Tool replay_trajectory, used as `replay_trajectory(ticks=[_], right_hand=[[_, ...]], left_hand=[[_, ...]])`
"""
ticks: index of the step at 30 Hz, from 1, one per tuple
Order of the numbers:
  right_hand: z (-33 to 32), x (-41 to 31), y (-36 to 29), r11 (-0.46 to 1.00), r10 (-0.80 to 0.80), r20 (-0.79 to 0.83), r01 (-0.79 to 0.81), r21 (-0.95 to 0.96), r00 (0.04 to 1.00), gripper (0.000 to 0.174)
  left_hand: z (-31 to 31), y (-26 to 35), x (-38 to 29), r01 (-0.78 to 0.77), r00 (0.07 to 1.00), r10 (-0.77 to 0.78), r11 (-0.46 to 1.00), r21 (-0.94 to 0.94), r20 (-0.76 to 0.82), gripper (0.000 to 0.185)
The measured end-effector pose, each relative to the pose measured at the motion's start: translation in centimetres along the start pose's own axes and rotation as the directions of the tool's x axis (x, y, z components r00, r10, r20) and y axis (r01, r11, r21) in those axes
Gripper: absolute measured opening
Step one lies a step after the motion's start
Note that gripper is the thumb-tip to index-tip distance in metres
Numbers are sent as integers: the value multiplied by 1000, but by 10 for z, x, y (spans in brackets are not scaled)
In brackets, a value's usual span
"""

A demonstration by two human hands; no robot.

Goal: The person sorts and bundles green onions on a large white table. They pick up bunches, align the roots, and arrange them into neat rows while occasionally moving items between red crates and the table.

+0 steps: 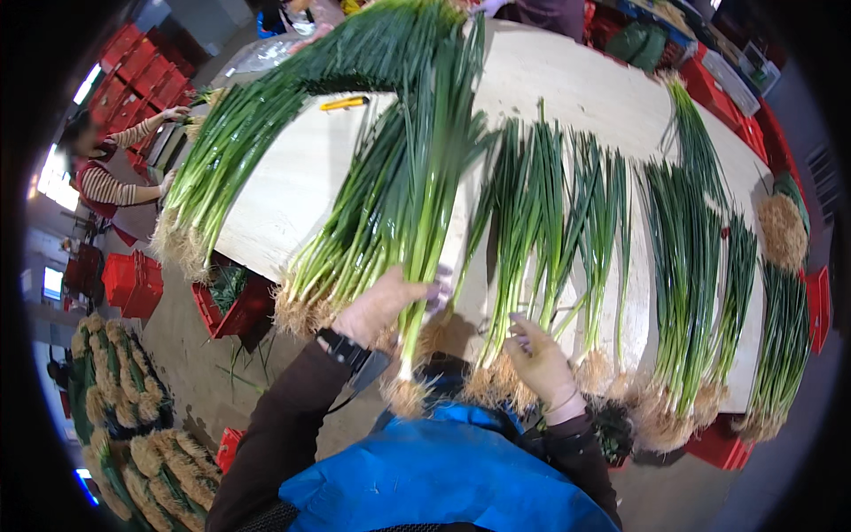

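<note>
My left hand point(392, 299), gloved and with a black device at the wrist, grips a bunch of long green onions point(420, 266) by the pale stems. Its roots point(405, 396) hang past the table edge toward my blue apron. My right hand point(542, 359), also gloved, is beside the lower stems of another group of green onions point(512, 266); its fingers are part-curled and apart, with no stalk seen between them. Whether they touch those stems is unclear. Left of my left hand lies a thick pile of green onions point(352, 246), roots toward me.
More green onions point(678, 286) lie to the right on the white table point(279, 199). A yellow utility knife point(344, 104) rests near the far pile. A person point(110, 166) works at the left. Red crates point(229, 302) stand below the edge; rooted bundles point(120, 372) sit on the floor.
</note>
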State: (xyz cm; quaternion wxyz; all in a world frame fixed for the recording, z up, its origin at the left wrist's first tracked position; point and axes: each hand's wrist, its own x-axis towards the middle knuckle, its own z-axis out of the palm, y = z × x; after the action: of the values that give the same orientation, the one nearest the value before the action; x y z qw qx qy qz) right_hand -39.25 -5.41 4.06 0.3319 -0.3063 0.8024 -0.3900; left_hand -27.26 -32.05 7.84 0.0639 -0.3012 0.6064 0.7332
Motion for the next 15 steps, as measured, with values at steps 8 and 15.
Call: replay_trajectory(ticks=[8, 15], right_hand=[[30, 41, -23, 905, -227, 404, 38, 424, 886, 59], [59, 41, -36, 690, -346, 646, -282, 666, 680, 65]], left_hand=[[14, -68, -91, 45, 999, -46, 988, -148, -1, 48], [45, -135, -162, 188, 958, -51, 857, -479, 284, 55]])
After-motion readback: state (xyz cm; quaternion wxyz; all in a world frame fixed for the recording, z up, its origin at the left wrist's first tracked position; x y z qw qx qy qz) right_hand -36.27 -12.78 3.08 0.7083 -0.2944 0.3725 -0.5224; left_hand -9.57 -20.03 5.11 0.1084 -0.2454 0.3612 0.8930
